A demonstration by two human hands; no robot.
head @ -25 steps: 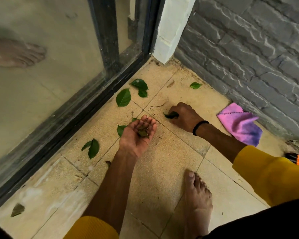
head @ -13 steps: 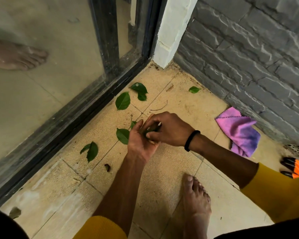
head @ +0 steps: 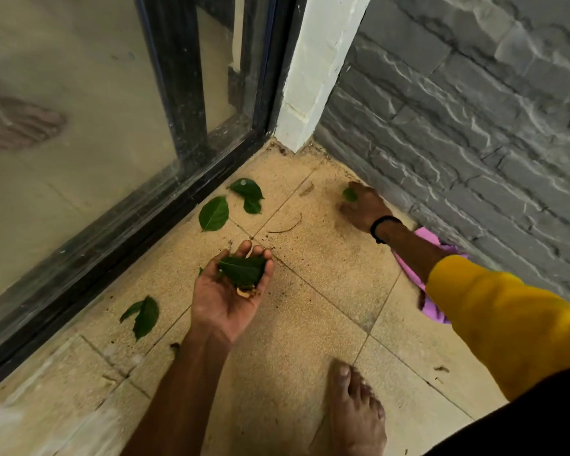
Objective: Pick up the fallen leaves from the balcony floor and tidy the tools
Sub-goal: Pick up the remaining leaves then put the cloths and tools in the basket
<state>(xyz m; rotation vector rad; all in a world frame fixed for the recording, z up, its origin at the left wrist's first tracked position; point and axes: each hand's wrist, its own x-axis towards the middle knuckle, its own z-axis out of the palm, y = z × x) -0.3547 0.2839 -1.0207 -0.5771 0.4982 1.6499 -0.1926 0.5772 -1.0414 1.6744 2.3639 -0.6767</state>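
A: Left hand (head: 226, 296) palm up, fingers (head: 255, 255) cupped loosely round a pile of leaves (head: 242, 271).

B: And the right hand (head: 364, 207) is out by the grey wall (head: 474, 126), fingers curled on a small leaf (head: 349, 194) at the floor (head: 310, 291).

A: Loose ones between the hands and the door frame (head: 191, 199): a single leaf (head: 213, 213), a pair (head: 249, 194) beyond it.

B: Another pair (head: 142, 315) left of the cupped hand. Pink cloth (head: 431, 307) under the right forearm, bare foot (head: 356, 413) near us.
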